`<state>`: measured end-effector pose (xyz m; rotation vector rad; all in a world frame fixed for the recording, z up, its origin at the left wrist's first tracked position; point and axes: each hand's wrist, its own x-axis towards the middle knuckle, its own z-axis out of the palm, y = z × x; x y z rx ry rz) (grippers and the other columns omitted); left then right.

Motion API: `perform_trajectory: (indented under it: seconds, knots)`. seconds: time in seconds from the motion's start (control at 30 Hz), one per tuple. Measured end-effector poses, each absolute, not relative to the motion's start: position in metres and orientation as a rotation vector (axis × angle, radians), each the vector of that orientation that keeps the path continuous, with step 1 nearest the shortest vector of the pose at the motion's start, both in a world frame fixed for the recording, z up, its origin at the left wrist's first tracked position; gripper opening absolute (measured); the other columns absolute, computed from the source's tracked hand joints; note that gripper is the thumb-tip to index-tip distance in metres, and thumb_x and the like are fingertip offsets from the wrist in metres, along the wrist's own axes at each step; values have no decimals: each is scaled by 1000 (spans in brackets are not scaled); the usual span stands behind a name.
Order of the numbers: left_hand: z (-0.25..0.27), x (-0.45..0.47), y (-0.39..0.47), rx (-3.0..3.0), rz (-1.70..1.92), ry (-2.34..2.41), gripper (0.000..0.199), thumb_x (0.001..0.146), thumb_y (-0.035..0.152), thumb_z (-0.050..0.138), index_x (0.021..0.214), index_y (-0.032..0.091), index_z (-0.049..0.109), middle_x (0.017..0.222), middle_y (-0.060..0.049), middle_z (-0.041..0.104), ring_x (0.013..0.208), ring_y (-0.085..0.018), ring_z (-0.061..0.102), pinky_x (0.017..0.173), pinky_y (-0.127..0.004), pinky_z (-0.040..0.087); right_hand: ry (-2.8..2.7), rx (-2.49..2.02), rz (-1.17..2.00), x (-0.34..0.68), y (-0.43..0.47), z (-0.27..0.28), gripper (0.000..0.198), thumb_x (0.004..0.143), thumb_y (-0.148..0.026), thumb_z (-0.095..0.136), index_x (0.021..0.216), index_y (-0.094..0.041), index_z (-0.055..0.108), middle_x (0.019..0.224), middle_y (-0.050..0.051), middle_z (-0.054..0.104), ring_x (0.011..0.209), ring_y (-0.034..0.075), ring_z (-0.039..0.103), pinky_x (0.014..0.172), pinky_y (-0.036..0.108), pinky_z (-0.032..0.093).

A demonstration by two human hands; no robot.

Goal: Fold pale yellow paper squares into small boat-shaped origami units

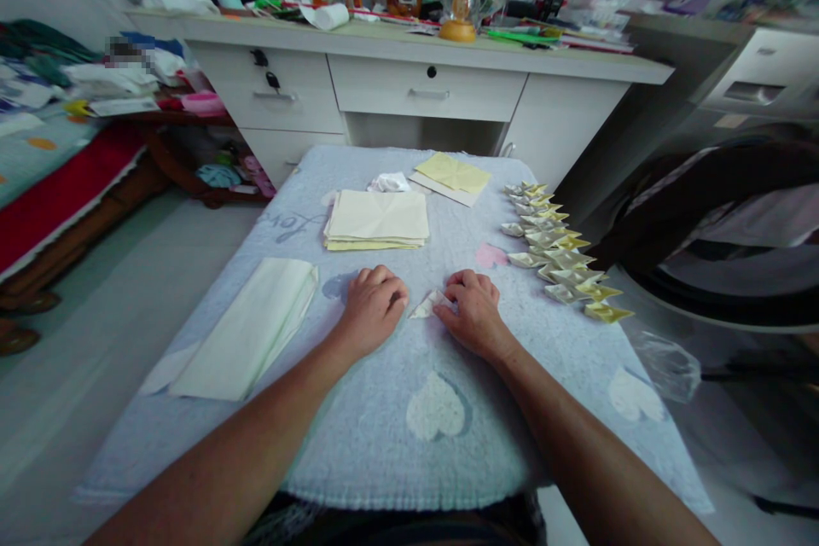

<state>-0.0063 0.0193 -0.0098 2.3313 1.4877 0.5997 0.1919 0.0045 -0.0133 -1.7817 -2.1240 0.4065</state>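
Note:
A small folded white paper piece (427, 305), pointed at its left end, lies on the cloth between my hands. My right hand (473, 305) has its thumb and curled fingers on the right end of this paper. Just left of the paper, my left hand (376, 305) rests on the cloth with its fingers curled in; nothing shows in it. Beyond my hands sits a stack of cream and yellow paper sheets (377, 217). Several folded paper boats (563, 256), white and yellow, stand in rows along the right side.
A blue patterned cloth (358, 444) covers the table. On it are a long folded white paper or cloth (246, 328), a crumpled white tissue (389, 182) and creased yellow paper (453, 172). A cluttered white desk (428, 94) stands behind; a front-loading washing machine (735, 230) is at right.

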Motion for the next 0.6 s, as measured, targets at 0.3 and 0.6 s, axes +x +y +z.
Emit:
perform_trajectory:
  seconds: [0.3,0.6]
  knots:
    - [-19,9,11,2610,571,1098,20,90,18,54,107,20,64,104,-4,65,98,-21,53,86,-35,42,-2124,-1830,342,191,4,-14,18,81,-38,65,83,-20,65,107,6,55,99,24,43,86,40,32]
    - [-22,10,10,2751,564,1122,15,92,23,55,102,22,66,100,-2,67,92,-20,54,81,-35,42,-2065,-1852,516,210,6,-9,14,80,-32,65,74,-20,66,109,5,56,104,24,45,89,41,31]
